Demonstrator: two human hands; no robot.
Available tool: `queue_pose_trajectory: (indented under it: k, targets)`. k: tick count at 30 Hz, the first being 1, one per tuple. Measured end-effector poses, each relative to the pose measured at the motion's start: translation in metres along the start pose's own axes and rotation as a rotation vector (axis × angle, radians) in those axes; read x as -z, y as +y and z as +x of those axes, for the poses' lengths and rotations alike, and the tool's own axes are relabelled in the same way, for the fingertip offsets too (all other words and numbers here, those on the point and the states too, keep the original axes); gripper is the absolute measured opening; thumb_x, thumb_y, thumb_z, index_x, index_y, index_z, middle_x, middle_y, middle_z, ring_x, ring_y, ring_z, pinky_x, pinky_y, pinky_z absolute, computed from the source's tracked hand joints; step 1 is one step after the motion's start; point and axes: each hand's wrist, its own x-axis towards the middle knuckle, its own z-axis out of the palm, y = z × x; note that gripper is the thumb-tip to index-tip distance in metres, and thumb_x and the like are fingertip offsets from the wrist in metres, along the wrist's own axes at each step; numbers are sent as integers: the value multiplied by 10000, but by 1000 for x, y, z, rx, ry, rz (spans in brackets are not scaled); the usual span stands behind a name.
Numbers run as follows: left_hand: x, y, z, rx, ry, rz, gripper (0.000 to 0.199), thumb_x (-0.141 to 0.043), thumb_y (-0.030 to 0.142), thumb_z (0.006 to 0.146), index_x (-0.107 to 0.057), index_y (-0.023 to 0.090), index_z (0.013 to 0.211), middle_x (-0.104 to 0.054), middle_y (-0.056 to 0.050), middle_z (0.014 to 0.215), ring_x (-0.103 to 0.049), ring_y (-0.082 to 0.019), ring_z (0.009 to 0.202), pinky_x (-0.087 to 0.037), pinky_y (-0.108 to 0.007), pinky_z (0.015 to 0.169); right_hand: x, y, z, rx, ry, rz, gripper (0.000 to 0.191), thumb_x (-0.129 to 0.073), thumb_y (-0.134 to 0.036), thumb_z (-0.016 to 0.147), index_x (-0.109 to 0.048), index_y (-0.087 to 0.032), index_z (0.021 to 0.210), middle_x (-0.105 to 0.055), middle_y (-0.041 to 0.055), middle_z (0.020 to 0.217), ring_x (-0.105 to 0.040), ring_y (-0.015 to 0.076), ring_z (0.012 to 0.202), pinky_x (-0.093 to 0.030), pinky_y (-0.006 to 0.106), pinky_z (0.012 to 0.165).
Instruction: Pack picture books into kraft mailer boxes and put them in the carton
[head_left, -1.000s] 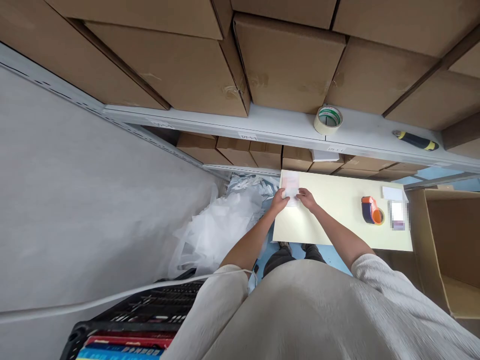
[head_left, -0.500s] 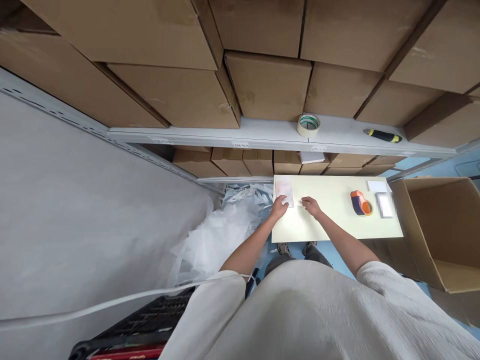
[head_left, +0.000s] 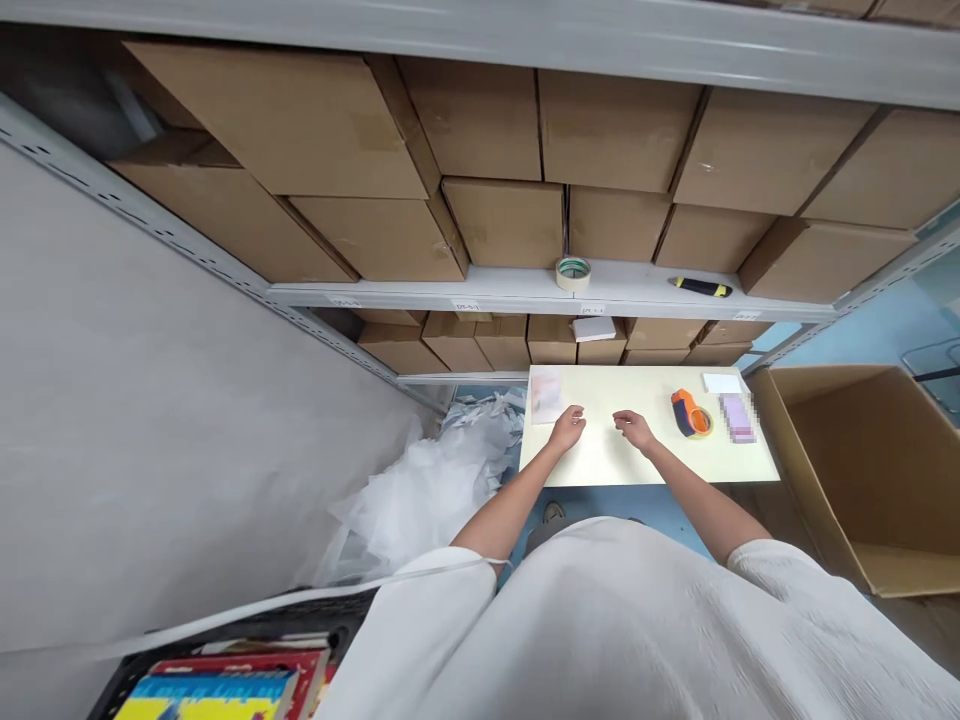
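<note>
My left hand (head_left: 568, 428) hovers over the cream-coloured tabletop (head_left: 592, 460), its thumb and fingers apart and nothing visible in them. Just to its upper left lies a thin, pale pinkish sheet or booklet (head_left: 547, 394), flat at the table's left end; the hand does not grip it. My right hand (head_left: 634, 429) is a short way to the right, fingers loosely bent toward the left hand, also with nothing visible between them. Farther right, an orange and dark blue tape dispenser (head_left: 684, 412) with a tape roll rests on the table.
A white card (head_left: 721, 383) and a blurred-out phone-like object (head_left: 739, 418) lie at the table's right end. Beside it stands an open carton (head_left: 817, 400). Shelves ahead hold boxes, a tape roll (head_left: 573, 274) and a cutter knife (head_left: 700, 287). White plastic wrap (head_left: 427, 490) heaps at left; books (head_left: 217, 690) sit lower left.
My left hand has let go of the pale sheet and moved right, off it. The view has tilted up, showing more shelf. The blurred object's display changed from white to purple.
</note>
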Motion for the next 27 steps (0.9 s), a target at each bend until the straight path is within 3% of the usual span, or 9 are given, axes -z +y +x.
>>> queue_pose_trajectory:
  k: [7, 12, 15, 18, 27]
  targets:
    - [-72, 7, -37, -1, 74, -19, 284, -674, 78, 816, -711, 195, 1073, -773, -83, 1106, -754, -213, 1087, -560, -402, 1098, 70, 30, -10, 82, -64, -78, 327, -647, -392, 705, -770, -240, 968, -767, 45, 911, -708, 237, 881, -588, 388, 807]
    - [-105, 2, -80, 1, 144, 2, 303, -651, 96, 840, -717, 198, 1118, -777, -87, 1138, -752, -209, 1079, -570, -401, 1096, 90, 45, -17, 169, -163, -145, 285, -634, -401, 726, -755, -245, 932, -764, 37, 867, -703, 232, 847, -594, 385, 791]
    - [-103, -1, -109, 7, 211, 14, 310, -653, 105, 844, -719, 204, 1130, -777, -84, 1160, -752, -215, 1078, -580, -402, 1082, 79, 40, -22, 209, -249, -176, 276, -626, -399, 734, -753, -242, 924, -772, 46, 904, -708, 234, 878, -596, 392, 818]
    - [-88, -4, -139, 17, 311, 14, 315, -655, 112, 843, -719, 211, 1136, -778, -80, 1167, -752, -223, 1088, -583, -412, 1076, 56, 30, -30, 259, -348, -199, 282, -619, -401, 742, -752, -240, 931, -777, 53, 942, -711, 234, 900, -597, 399, 843]
    - [-30, -22, -240, 16, 638, -71, 295, -678, 111, 842, -725, 210, 1116, -780, -92, 1174, -752, -234, 1111, -584, -436, 1090, -45, 4, -80, 439, -685, -254, 307, -611, -421, 739, -753, -240, 943, -794, 60, 969, -724, 242, 899, -605, 412, 859]
